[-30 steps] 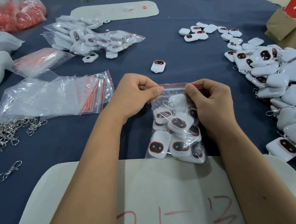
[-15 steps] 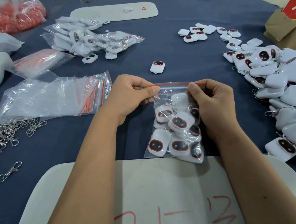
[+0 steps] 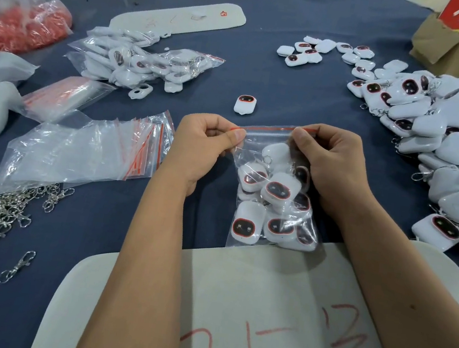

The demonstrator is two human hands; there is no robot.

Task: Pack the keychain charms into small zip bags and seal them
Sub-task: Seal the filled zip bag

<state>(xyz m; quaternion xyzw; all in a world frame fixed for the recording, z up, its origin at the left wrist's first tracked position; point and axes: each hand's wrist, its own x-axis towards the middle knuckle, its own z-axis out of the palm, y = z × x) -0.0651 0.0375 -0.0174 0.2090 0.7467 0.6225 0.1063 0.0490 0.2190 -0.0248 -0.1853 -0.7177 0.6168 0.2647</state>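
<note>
A small clear zip bag [image 3: 275, 191] packed with white keychain charms [image 3: 277, 193] lies at the centre of the blue tablecloth [image 3: 277, 86], its bottom edge touching a white board [image 3: 234, 306] marked in red at the near side. The left hand [image 3: 202, 147] pinches the left end of the red zip strip [image 3: 269, 129] and the right hand [image 3: 331, 164] pinches the right end, probably holding the mouth taut so the seal can be pressed shut. A heap of loose charms [image 3: 441, 155] sits right, within reach. Spare empty zip bags [image 3: 85, 149] lie left, metal clasps [image 3: 2, 208] near left, filled bags [image 3: 138, 62] far left
</note>
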